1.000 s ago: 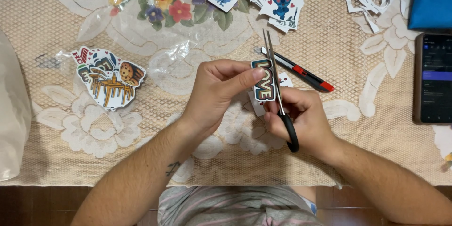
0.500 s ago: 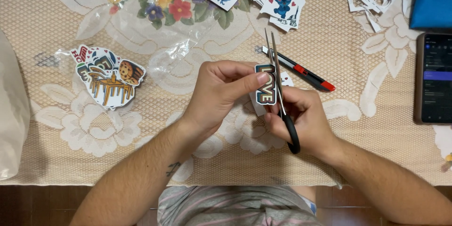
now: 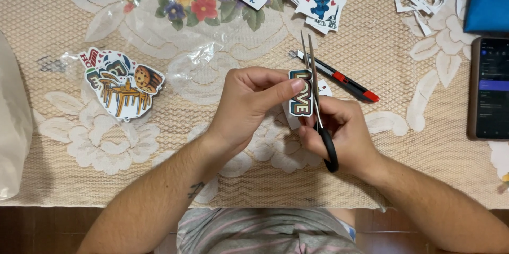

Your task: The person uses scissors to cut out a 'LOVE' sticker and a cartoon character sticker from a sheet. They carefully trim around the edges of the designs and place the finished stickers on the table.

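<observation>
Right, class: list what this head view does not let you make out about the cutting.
- Scissors: the finger loops are wrapped by the right hand.
- Sticker: its left edge is under the left hand thumb; the right edge is behind the blades.
- Phone: the screen is too small to tell, and the right side is cut off by the frame.
- Blue thing: cut off at the top right corner.

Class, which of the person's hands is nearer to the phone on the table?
Right. The right hand, holding scissors, lies closer to the phone at the table's right edge; the left hand is farther away.
</observation>
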